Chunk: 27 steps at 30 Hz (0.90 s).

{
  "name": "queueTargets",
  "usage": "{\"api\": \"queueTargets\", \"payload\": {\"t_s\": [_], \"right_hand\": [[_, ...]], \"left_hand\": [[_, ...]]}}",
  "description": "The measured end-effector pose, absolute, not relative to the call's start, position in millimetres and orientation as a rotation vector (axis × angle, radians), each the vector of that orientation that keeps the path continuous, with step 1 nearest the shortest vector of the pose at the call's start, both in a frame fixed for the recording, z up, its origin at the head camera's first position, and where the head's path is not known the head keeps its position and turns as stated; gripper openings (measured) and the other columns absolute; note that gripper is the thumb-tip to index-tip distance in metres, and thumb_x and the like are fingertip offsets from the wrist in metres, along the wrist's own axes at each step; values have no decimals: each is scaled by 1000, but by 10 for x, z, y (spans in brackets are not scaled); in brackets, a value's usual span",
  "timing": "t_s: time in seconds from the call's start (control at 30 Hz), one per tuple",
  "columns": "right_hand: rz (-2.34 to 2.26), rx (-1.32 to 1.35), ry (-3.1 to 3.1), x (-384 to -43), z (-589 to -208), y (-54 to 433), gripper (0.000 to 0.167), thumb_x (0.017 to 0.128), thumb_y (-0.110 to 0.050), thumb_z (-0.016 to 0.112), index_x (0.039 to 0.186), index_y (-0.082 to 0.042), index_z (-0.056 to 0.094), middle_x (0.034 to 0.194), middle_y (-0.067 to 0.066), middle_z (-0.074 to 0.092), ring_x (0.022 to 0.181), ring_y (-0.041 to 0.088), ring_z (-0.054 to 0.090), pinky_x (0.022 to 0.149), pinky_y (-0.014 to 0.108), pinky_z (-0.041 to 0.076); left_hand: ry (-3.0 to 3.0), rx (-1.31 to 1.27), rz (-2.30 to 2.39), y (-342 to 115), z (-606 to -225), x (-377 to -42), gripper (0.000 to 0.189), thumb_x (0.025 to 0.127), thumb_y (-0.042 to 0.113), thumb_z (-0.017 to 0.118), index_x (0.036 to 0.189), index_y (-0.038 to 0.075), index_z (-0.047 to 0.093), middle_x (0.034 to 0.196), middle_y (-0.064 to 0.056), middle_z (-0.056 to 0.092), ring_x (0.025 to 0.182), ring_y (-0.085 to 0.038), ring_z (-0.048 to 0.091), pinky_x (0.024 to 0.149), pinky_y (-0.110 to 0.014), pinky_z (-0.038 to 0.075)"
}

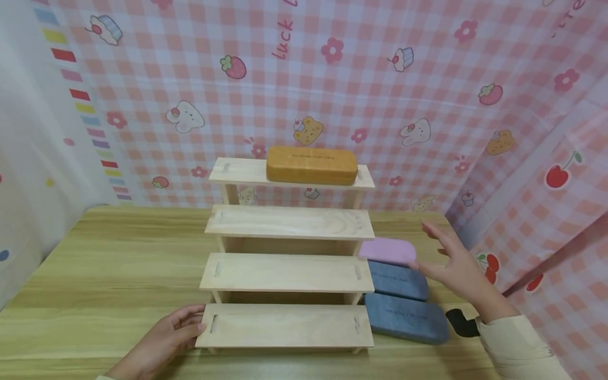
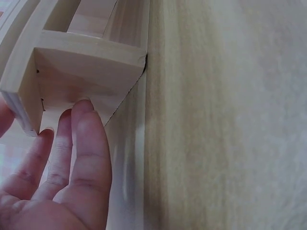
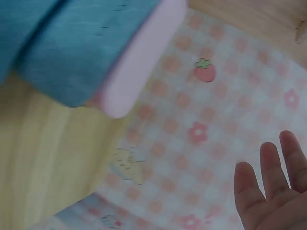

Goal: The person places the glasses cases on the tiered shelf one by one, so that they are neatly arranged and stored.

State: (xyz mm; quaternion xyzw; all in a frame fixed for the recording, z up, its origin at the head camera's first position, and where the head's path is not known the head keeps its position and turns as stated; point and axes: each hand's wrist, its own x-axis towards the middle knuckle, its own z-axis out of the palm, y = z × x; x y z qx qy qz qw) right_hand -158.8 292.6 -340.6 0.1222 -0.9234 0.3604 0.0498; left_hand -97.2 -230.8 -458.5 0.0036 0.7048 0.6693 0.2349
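Observation:
A pale wooden stepped rack (image 1: 285, 273) stands on the table, its steps rising toward the back. At the left end of its lowest step, my left hand (image 1: 168, 338) holds the board, thumb at the top edge. In the left wrist view the other fingers (image 2: 88, 148) reach under the board by the side support. A mustard-yellow glasses case (image 1: 311, 166) lies on the top step. To the rack's right lie a pink glasses case (image 1: 389, 250) and two blue ones, a middle case (image 1: 399, 279) and a front case (image 1: 406, 318). My right hand (image 1: 456, 266) hovers beside them, fingers spread, holding nothing.
The wood-grain table (image 1: 119, 264) extends left of the rack. A pink checked cloth (image 1: 285, 95) hangs behind it, and more cloth (image 1: 560, 232) closes off the right side near my right arm. A black strap (image 1: 462, 323) shows by the right wrist.

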Motion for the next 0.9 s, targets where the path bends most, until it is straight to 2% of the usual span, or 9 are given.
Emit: {"api": "queueTargets", "payload": {"t_s": [0.4,0.67,0.9], "right_hand": [[1056,225,-2968,-1351,-3741,3199,87,86,-35,73,152,-5,25,147,25,36,131,40,35,96,61,37],[1161,169,-2988,-1237,-3987,3318,83,87,-27,72,149,2,26,142,29,39,127,44,37,89,64,40],[1203,115,-3057,-1164,-4133,3404,82,87,-29,72,147,5,28,139,32,42,125,46,40,86,62,45]], "left_hand": [[1945,2,1826,-2305,-4583,-977,67,98,14,55,141,-21,18,120,-13,59,102,-15,60,85,-31,53],[1945,-4,1823,-2301,-4581,-976,67,98,14,55,141,-22,18,121,-14,59,102,-15,60,85,-31,53],[1923,22,1835,-2305,-4578,-970,67,99,14,54,141,-22,16,120,-12,59,102,-13,60,85,-31,53]]}}
